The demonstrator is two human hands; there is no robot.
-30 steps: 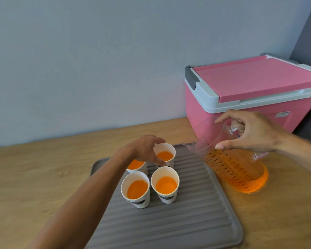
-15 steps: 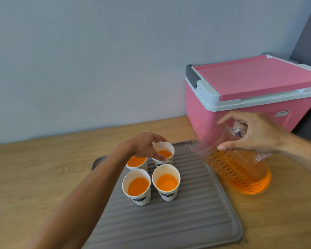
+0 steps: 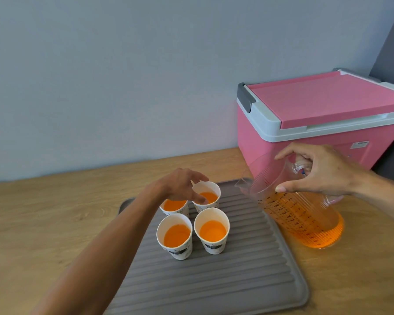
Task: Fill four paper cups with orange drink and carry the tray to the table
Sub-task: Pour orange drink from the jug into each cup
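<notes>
All 4 cups [image 3: 192,218] on tray [image 3: 237,280] hold orange drink; filling looks done, carry left. Left hand [image 3: 182,185] fingers pinch far-right cup rim; right hand [image 3: 321,171] fingers grip jug [image 3: 300,214] just right of tray.

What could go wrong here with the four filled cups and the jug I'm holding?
1. The left hand pinches the rim of the back-right white paper cup; squeezing or nudging could slop drink or tip it into its neighbours, which stand close together.
2. The clear plastic measuring jug in the right hand is tilted, its spout over the grey ribbed tray; it may dribble.
3. Cups could slide when the tray is carried.
</notes>
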